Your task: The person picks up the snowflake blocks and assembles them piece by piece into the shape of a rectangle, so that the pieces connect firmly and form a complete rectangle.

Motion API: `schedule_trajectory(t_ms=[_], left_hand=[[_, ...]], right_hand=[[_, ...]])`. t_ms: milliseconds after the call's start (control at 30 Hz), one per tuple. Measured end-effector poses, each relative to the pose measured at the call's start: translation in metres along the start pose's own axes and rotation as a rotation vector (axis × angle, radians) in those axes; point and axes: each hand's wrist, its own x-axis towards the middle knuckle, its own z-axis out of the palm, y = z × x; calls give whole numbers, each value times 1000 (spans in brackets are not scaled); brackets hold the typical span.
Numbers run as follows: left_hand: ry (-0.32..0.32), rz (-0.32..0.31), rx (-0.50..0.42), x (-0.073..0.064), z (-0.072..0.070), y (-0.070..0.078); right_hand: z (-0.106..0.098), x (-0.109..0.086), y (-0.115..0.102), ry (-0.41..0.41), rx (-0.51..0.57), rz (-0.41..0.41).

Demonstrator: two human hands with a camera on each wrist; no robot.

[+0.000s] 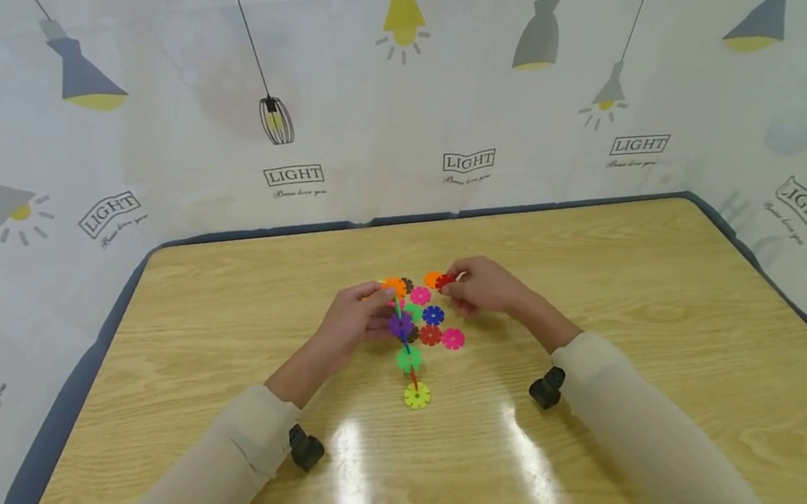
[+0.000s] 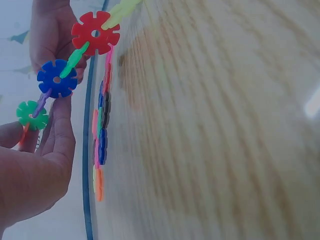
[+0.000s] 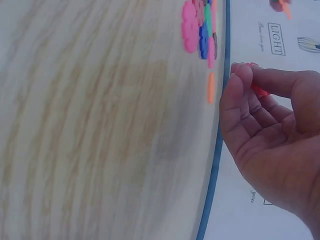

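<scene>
Chain point(image 1: 409, 360): left grip point(image 1: 345, 325) pinches it; I'd fear sag unslotting links.
Red disc point(image 1: 442, 284): right grip point(image 1: 485, 289) pinches; slip could roll it toward table's point(image 1: 632, 272) far edge.

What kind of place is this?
Probably an indoor tabletop workspace or play corner: a wood-grain table, a backdrop printed with lamps and "LIGHT" right behind it, and colourful slotted discs on the tabletop. The room beyond isn't visible.
</scene>
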Motion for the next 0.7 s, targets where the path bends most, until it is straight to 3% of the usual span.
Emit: schedule_trajectory(t_ms=[433, 700], left_hand=[[44, -45, 0, 6, 11, 1], [34, -42, 27, 8, 15, 0]], right_hand=[[10, -16, -16, 27, 83, -97], [14, -18, -20, 47, 96, -150]])
